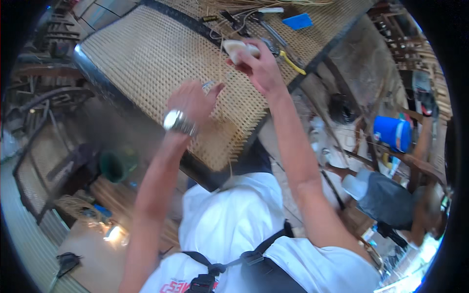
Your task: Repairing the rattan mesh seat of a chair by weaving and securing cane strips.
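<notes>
We see two hands over one woven cane panel (146,58). Left hand (191,101), one wristwatch (177,121) on it, lies on weave, fingers pinching thin cane strand (211,85). Right hand (261,68), farther and right, closed round one pale tool (237,49). Panel's dark frame edge (97,83) runs left and near. Far right on panel: one blue card (298,21), one yellow-handled tool (292,63). Open weave left of hands. One blue bucket (392,133) far right.

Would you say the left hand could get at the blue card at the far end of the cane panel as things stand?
Probably not without leaning. The left hand rests mid-panel on the cane panel, while the blue card lies far beyond, past the right hand and the tools between them.
</notes>
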### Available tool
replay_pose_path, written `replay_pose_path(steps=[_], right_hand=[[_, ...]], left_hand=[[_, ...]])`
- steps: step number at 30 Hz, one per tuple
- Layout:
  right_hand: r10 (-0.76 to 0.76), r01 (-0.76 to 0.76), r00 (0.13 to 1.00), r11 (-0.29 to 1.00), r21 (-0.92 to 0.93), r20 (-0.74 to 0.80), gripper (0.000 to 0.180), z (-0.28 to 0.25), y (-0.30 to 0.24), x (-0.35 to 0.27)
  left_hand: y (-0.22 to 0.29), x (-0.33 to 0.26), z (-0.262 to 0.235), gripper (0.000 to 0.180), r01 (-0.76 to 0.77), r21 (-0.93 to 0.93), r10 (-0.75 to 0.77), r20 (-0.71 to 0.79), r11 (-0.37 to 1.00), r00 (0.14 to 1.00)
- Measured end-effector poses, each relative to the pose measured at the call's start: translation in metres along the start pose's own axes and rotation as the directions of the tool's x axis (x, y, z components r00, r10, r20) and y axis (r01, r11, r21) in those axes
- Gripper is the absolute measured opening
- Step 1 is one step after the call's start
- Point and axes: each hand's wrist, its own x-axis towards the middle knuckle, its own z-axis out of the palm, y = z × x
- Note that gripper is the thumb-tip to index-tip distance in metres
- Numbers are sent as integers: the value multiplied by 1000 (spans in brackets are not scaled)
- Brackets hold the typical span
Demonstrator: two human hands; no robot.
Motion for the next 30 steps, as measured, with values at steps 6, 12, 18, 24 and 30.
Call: replay_pose_path(steps=[6,12,18,24,30], right_hand=[[138,-126,937,990,58,-322,35,-13,21,-154],[56,-83,965,992,-95,-258,30,-17,46,-166],[43,-79,980,980,-181,-193,27,-17,59,-152],[-105,133,990,921,-365,97,31,-10,61,-118],[8,123,982,737,-665,191,25,24,27,-109]], left_hand=[[21,28,4,37,-122,-5,115,353,993,928],[44,-3,-7,32,-2,-23,11,369,1000,929],[32,-7,15,33,27,-10,-22,317,1000,948],[21,-11,-25,23,-71,-522,169,144,850,975],[23,-21,-57,20,-259,-405,248,-80,877,965]])
